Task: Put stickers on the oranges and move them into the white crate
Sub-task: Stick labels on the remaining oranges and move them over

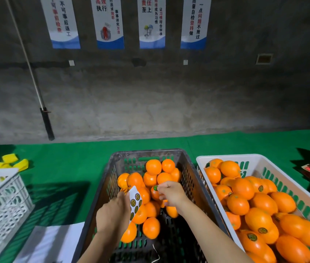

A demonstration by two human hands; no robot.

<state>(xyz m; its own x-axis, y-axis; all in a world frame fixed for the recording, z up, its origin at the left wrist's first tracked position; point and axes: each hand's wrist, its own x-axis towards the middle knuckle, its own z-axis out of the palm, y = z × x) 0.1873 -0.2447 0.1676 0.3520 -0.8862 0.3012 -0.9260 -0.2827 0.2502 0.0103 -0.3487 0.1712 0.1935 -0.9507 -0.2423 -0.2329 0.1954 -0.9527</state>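
- The green cloth-covered bench carries two crates side by side near its front edge: a dark slotted plastic crate in the middle, partly filled with loose round oranges, and a white slotted plastic crate toward the right edge, heaped with oranges that mostly show round green-and-gold labels.
- A second white lattice crate stands at the bench's left edge, well apart from the work.
- The left hand holds a white backing sheet of round stickers over the dark crate, its grip closed on the sheet's lower part; several stickers remain on it.
- The right hand has its thumb and forefinger pinched narrow on a single green sticker, which sits against or just above the orange being labelled in the middle of the dark crate. Whether it already touches the peel cannot be told.
- Judged from this, the step in hand is pressing the sticker down. It would go best on the smooth upward-facing curve of the peel, laid flat, then rubbed from the centre outward so no edge lifts.
- The fruit lies loose among its neighbours, so firm pressure may roll it; steadying it with the spare fingers should help.
- Once labelled, that orange belongs in the white slotted crate, set on the heap where it will not roll off.
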